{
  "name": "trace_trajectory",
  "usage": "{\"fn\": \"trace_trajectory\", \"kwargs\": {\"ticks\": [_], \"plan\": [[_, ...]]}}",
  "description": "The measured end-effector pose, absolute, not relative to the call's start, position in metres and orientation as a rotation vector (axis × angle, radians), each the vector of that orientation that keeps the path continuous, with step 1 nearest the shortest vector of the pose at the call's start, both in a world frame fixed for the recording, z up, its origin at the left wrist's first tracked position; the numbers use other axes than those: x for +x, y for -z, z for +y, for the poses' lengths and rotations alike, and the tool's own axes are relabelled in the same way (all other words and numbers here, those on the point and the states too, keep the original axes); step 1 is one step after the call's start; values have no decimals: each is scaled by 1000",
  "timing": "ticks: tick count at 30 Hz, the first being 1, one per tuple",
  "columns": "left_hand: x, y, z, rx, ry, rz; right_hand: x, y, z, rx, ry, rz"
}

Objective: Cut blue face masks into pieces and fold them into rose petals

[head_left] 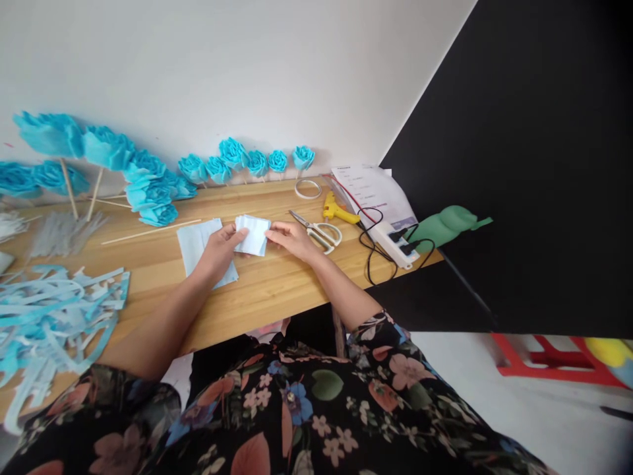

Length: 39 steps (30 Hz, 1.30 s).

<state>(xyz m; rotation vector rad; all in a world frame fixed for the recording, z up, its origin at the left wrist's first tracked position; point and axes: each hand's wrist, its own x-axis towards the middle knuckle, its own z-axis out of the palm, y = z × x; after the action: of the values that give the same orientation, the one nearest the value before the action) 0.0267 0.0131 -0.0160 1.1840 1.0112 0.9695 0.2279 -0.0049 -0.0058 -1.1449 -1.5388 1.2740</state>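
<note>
A small folded piece of pale blue paper (253, 234) is held just above the wooden table (277, 290). My left hand (220, 249) pinches its left edge with thumb and fingers closed. My right hand (291, 239) grips its right edge, fingers curled. Under my left hand lies a larger flat sheet of light blue paper (195, 245).
White-handled scissors (319, 232), a yellow glue gun (337, 210), a tape roll (308, 189) and a white power strip (391, 243) with black cables lie right of my hands. Blue paper roses (247, 161) line the wall. Blue paper scraps (54, 310) pile at left, with thin wooden sticks (148, 232).
</note>
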Motion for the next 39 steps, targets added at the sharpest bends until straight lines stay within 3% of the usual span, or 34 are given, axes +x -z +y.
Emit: {"fn": "trace_trajectory", "kwargs": {"ticks": [39], "plan": [[26, 18, 14, 1234, -964, 999, 228, 9, -5, -1082, -1292, -1573]]}}
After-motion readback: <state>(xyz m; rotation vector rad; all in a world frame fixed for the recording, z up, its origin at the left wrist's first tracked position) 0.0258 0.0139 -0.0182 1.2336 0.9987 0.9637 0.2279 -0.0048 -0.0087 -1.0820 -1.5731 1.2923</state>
